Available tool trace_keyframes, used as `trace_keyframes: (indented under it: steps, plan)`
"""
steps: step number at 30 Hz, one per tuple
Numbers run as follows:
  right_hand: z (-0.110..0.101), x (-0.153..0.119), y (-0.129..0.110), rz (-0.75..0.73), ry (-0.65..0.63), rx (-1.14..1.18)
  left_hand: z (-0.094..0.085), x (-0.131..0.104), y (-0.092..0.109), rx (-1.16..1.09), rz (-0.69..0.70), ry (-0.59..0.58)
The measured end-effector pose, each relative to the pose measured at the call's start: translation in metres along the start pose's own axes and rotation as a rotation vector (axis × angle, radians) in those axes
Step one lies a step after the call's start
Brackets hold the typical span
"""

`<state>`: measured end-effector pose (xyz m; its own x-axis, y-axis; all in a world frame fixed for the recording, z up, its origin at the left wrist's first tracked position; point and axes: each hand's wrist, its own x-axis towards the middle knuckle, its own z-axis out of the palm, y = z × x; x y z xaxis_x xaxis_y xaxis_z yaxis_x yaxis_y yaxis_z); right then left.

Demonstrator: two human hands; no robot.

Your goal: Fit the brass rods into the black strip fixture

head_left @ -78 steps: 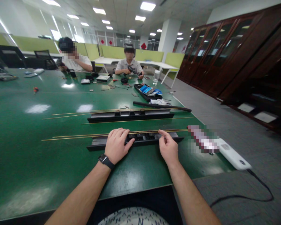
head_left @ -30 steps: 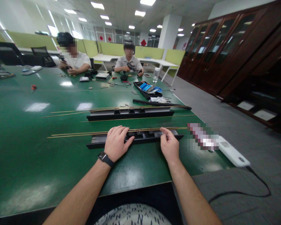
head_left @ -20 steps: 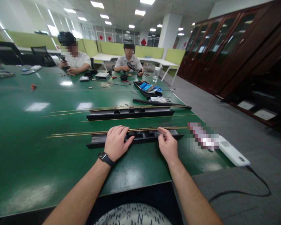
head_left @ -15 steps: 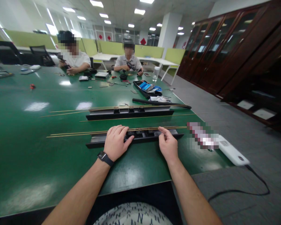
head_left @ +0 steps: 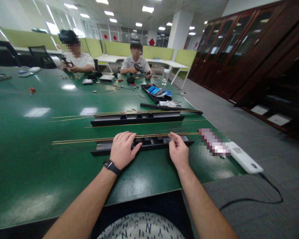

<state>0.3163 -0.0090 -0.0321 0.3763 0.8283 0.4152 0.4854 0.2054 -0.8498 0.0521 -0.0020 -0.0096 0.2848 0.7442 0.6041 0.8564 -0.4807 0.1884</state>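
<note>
A long black channel-shaped housing with a grey inner face and dark blocks in it lies crosswise before me. Thin gold-coloured rods run along its far side and stick out past its left end. My left hand rests flat over the housing and the rods, fingers stretched forward and thumb spread to the side. Near the housing's right part, my right hand is closed in a pinch, its fingertips at a rod. Exactly how many rods it grips is hidden.
Behind lies a second black housing with more gold rods. Further back are a black bar, a white glove and a black tray of blue items. A white power bank with a cable sits right. Two people sit across the table.
Both of my hands keep nearly the same place on the housing and rods. The view has shifted slightly. Across the table at left, a person's hands have risen a little.
</note>
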Motion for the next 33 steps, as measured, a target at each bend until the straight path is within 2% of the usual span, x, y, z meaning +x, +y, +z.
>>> trace_keyframes:
  steps: [4, 14, 23, 33]
  plan:
    - [-0.0009, -0.0016, -0.005, 0.007, -0.04, -0.037, 0.0006, 0.0004, -0.0003, -0.015, -0.009, -0.005]
    - [-0.0022, 0.0007, -0.0001, 0.029, 0.034, -0.058, 0.0017, 0.0002, -0.0012, -0.001, 0.001, -0.005]
    - [-0.0007, -0.0007, -0.002, -0.002, -0.013, -0.035, 0.0011, 0.0, -0.0007, 0.003, 0.0, -0.005]
    - [-0.0027, -0.0006, -0.0039, 0.019, 0.017, -0.069, 0.002, 0.0003, -0.0013, -0.02, -0.014, -0.009]
